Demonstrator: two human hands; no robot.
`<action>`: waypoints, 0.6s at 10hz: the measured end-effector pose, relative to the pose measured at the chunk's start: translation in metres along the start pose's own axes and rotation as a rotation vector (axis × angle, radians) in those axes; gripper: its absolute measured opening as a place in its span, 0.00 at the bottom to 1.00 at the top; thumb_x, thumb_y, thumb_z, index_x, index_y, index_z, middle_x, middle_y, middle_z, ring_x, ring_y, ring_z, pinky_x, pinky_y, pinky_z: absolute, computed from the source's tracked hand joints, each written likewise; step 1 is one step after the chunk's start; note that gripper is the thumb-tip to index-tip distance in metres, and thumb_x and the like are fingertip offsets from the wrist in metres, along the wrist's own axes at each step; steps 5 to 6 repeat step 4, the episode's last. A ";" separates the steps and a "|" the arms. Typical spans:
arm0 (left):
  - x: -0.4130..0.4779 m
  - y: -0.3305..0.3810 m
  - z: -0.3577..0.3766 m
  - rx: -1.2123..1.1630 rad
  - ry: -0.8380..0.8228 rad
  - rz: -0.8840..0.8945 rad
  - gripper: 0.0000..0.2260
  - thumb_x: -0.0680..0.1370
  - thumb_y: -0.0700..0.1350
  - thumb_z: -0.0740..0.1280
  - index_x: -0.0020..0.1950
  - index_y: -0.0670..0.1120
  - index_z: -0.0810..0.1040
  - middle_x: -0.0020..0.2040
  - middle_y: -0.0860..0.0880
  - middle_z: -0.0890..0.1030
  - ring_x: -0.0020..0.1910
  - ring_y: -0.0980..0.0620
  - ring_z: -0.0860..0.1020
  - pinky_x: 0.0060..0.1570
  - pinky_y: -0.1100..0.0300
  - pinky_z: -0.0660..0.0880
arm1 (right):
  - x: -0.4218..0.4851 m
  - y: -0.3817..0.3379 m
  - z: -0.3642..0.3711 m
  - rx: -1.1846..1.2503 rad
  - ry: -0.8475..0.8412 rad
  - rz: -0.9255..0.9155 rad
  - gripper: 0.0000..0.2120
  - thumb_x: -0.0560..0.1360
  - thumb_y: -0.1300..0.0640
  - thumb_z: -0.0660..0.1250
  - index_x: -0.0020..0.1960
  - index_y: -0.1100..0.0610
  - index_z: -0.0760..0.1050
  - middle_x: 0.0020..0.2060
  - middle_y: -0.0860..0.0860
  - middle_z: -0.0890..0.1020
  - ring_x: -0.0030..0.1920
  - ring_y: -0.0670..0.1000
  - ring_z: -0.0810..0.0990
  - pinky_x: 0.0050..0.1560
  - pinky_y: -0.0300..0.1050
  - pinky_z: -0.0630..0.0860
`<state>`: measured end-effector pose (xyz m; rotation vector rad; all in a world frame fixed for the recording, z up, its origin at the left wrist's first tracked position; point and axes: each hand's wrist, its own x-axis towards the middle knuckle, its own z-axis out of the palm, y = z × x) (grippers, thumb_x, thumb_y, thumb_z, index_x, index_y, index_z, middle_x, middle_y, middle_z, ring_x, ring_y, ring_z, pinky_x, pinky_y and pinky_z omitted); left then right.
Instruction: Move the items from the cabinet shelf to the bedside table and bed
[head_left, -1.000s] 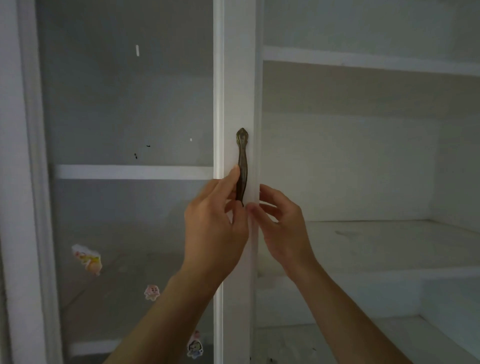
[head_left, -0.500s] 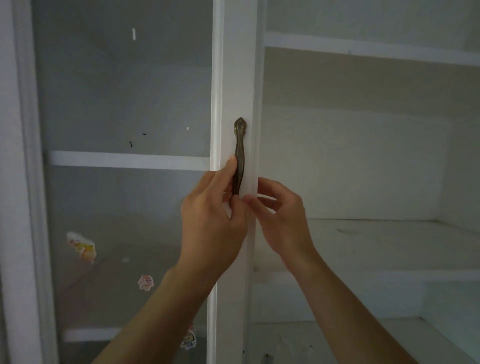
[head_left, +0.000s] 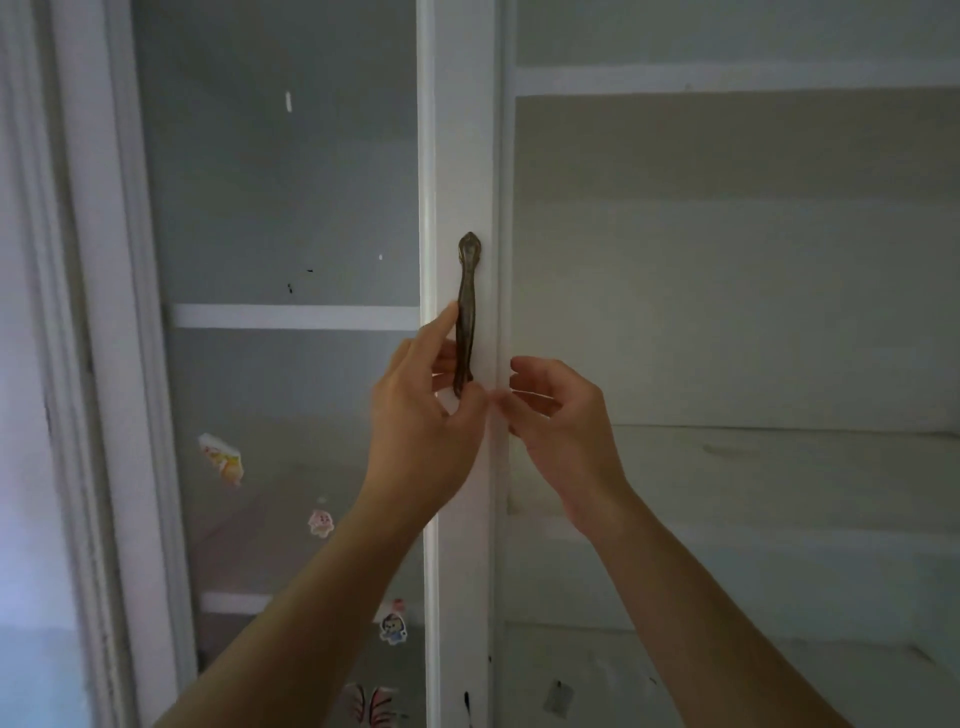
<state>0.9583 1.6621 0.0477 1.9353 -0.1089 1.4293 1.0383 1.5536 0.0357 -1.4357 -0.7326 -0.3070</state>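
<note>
A white cabinet stands right in front of me. Its left glass door (head_left: 280, 208) carries a dark bronze handle (head_left: 466, 306) on the white door stile (head_left: 462, 156). My left hand (head_left: 423, 415) is curled round the lower part of that handle, index finger laid along it. My right hand (head_left: 558, 415) sits just right of the stile, fingers pinched at the door's edge. The right side of the cabinet is open, showing bare white shelves (head_left: 727, 467). No items are visible on them.
Cartoon stickers (head_left: 222, 457) dot the glass door, with more lower down (head_left: 392, 626). A white frame post (head_left: 104, 364) runs down the left. An upper shelf (head_left: 727, 78) and a lower shelf (head_left: 727, 675) show in the open side.
Both hands stay at the handle and door edge. The view has shifted slightly; my right hand's fingers have drawn a little away from the left hand.
</note>
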 end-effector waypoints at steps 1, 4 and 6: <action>0.001 0.010 0.000 -0.077 0.012 -0.073 0.24 0.78 0.41 0.68 0.72 0.55 0.72 0.51 0.54 0.82 0.53 0.59 0.81 0.55 0.66 0.77 | 0.000 -0.004 -0.009 0.094 -0.068 0.040 0.17 0.77 0.51 0.71 0.65 0.52 0.79 0.52 0.44 0.84 0.55 0.45 0.83 0.60 0.54 0.82; -0.037 0.035 0.016 -0.276 0.101 -0.304 0.11 0.83 0.55 0.57 0.63 0.57 0.74 0.58 0.57 0.79 0.62 0.59 0.77 0.68 0.52 0.72 | -0.026 0.004 -0.052 0.242 -0.426 0.016 0.31 0.72 0.34 0.64 0.72 0.44 0.71 0.66 0.43 0.78 0.66 0.42 0.77 0.70 0.52 0.74; -0.037 0.035 0.016 -0.276 0.101 -0.304 0.11 0.83 0.55 0.57 0.63 0.57 0.74 0.58 0.57 0.79 0.62 0.59 0.77 0.68 0.52 0.72 | -0.026 0.004 -0.052 0.242 -0.426 0.016 0.31 0.72 0.34 0.64 0.72 0.44 0.71 0.66 0.43 0.78 0.66 0.42 0.77 0.70 0.52 0.74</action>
